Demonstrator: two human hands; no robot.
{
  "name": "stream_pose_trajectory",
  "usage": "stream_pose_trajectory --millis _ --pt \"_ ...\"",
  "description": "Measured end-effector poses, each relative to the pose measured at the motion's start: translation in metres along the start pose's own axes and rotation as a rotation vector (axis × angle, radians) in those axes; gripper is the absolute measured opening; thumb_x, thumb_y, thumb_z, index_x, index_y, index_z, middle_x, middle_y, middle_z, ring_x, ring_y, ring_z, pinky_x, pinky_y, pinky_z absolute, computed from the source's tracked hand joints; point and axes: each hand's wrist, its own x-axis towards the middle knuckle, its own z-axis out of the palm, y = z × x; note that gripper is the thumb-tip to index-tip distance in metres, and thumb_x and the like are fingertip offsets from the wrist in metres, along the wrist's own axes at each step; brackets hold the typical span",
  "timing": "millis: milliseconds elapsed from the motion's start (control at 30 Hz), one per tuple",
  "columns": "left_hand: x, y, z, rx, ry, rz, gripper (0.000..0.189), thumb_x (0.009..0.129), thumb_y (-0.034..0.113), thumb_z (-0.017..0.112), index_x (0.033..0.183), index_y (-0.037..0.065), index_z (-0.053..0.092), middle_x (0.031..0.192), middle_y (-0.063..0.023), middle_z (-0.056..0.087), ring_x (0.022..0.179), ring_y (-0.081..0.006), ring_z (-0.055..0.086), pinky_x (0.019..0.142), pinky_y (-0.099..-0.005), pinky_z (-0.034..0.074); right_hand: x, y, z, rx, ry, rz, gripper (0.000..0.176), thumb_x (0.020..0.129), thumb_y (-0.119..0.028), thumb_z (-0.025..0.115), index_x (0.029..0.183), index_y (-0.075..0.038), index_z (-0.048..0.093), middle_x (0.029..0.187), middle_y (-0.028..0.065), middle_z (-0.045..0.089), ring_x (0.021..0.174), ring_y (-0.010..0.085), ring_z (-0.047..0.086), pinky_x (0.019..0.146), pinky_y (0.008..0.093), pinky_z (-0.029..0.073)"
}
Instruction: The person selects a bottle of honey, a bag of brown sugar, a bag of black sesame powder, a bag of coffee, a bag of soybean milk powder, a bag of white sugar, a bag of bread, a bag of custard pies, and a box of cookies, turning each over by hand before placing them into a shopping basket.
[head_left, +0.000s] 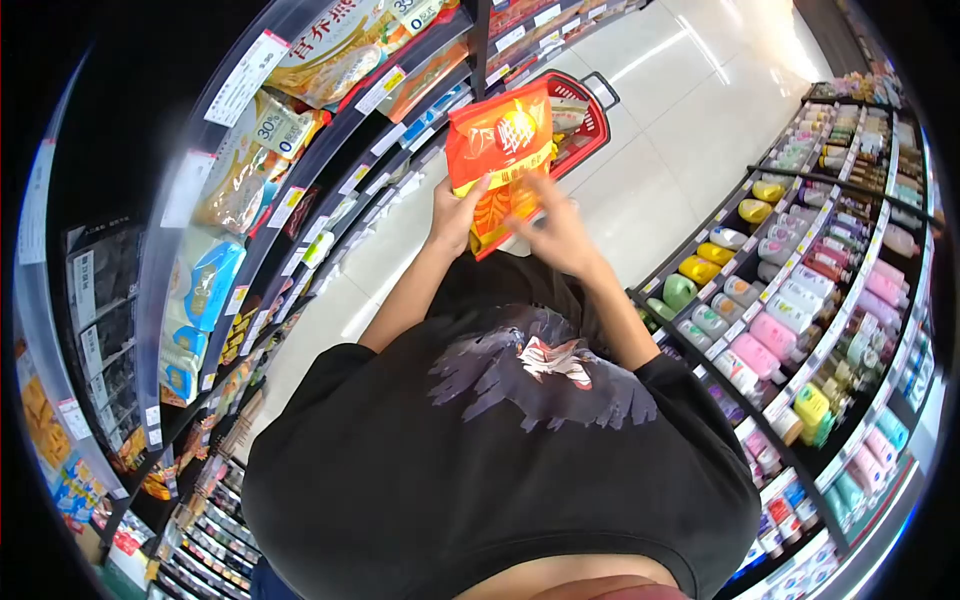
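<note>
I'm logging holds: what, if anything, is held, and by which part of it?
A red bag: left hand grip on its lower left edge; whether the blurred right hand holds it is unclear.

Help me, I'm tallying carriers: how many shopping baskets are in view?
1. The red basket is beyond the orange packet in the left hand; the packet covers part of it. Others may be hidden.
</note>
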Motion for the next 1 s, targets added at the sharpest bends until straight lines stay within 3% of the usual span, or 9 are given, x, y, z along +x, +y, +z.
stream_pose_trajectory --millis 100,200,333,467,567,767,933,967,1000 --pt "0.018 -0.002 0.006 0.004 -0.136 0.016 0.028 0.082 0.009 0.062 0.107 -0.001 0.054 0.105 -0.0081 0.06 0.093 -0.0143 0.058 0.082 -0.0283 0.046 0.025 0.047 -0.063 0.102 0.396 0.146 0.079 0.071 -0.022 0.072 0.132 0.001 0.028 0.126 0.0214 0.041 0.122 0.0267 0.038 0.098 0.0365 0.034" --pt "0.031 0.0 0.027 0.028 -0.191 -0.029 0.03 0.081 0.01 0.064 0.108 -0.001 0.056 0.104 -0.0069 0.061 0.093 -0.0131 0.058 0.083 -0.0279 0.046 0.045 0.103 -0.122 0.729 0.273 0.191 0.08 0.069 -0.017 0.073 0.133 -0.001 0.027 0.129 0.0158 0.041 0.12 0.0236 0.039 0.098 0.0364 0.034" --pt "0.05 -0.011 0.076 0.25 -0.262 -0.065 0.03 0.08 0.012 0.066 0.106 -0.001 0.058 0.101 -0.006 0.062 0.092 -0.0117 0.057 0.082 -0.0267 0.046 0.075 0.13 -0.185 0.852 -0.079 0.066 0.076 0.07 -0.012 0.071 0.133 -0.002 0.029 0.13 0.0134 0.041 0.12 0.0218 0.04 0.1 0.0349 0.032" --pt "0.07 -0.049 0.108 0.47 -0.137 -0.116 0.031 0.078 0.01 0.066 0.105 -0.003 0.058 0.098 -0.0073 0.063 0.089 -0.0104 0.057 0.079 -0.0259 0.046 0.089 0.19 -0.212 0.57 -0.39 0.353 0.031 0.073 -0.007 0.07 0.102 0.002 0.062 0.094 0.0066 0.065 0.086 0.011 0.058 0.078 0.0271 0.047" --pt "0.086 -0.092 0.105 0.433 0.022 -0.066 0.032 0.074 0.0 0.066 0.104 -0.005 0.057 0.096 -0.0083 0.063 0.089 -0.0116 0.058 0.08 -0.026 0.046 0.099 0.223 -0.204 0.523 -0.462 0.334 0.023 0.077 -0.005 0.065 0.1 0.001 0.063 0.094 0.0056 0.065 0.086 0.0103 0.058 0.078 0.0268 0.047" --pt "0.129 -0.18 0.071 0.591 0.378 -0.035 0.042 0.068 0.0 0.07 0.107 0.0 0.054 0.1 -0.0078 0.061 0.09 -0.0145 0.059 0.081 -0.027 0.048 0.141 0.304 -0.146 0.201 -0.498 0.077 0.024 0.076 -0.001 0.059 0.099 0.002 0.063 0.091 0.0131 0.066 0.083 0.0148 0.061 0.076 0.0265 0.047" --pt "0.178 -0.23 0.025 0.916 0.482 -0.121 0.047 0.064 0.021 0.077 0.103 0.005 0.059 0.089 -0.0123 0.065 0.08 -0.0193 0.063 0.073 -0.0298 0.049 0.178 0.359 -0.095 0.061 -0.393 -0.053 0.032 0.073 0.002 0.058 0.104 -0.002 0.062 0.101 0.0161 0.063 0.082 0.0222 0.064 0.078 0.0298 0.05" --pt "0.189 -0.241 0.015 0.902 0.462 -0.205 0.045 0.065 0.017 0.075 0.105 0.009 0.059 0.091 -0.0126 0.065 0.081 -0.0232 0.063 0.074 -0.0318 0.049 0.185 0.353 -0.096 -0.029 -0.462 0.075 0.036 0.07 0.002 0.058 0.105 -0.005 0.063 0.11 0.0166 0.059 0.096 0.0252 0.06 0.085 0.0316 0.047" --pt "0.197 -0.242 0.014 0.977 0.46 -0.188 0.043 0.066 0.015 0.073 0.106 0.01 0.059 0.091 -0.0137 0.065 0.082 -0.026 0.063 0.074 -0.0337 0.049 0.19 0.379 -0.083 -0.099 -0.438 -0.075 0.038 0.069 0.002 0.058 0.106 -0.007 0.063 0.115 0.0173 0.055 0.109 0.0281 0.051 0.092 0.0346 0.042"
